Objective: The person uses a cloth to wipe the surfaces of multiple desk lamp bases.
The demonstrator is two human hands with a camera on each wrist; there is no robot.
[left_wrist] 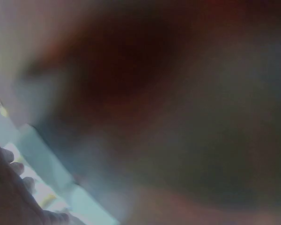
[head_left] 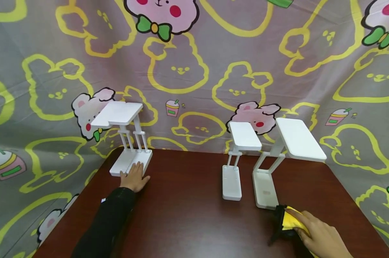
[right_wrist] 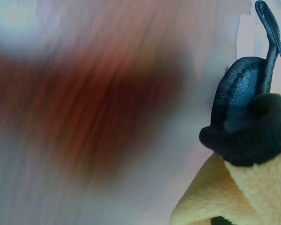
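Note:
At the left of the table, two white folding stands stand side by side, each a flat panel on thin posts over a flat base. My left hand lies with fingers extended at the front edge of their bases; in the left wrist view its fingers show beside a white edge. On the right, my right hand grips a yellow plush cloth with black trim. The black trim and a loop show in the right wrist view. The cloth is just in front of the larger right-hand stand.
A smaller white stand is left of the larger one, its panel tilted. The larger stand's panel overhangs to the right. Dark brown table lies between the two groups. A patterned curtain hangs behind the table.

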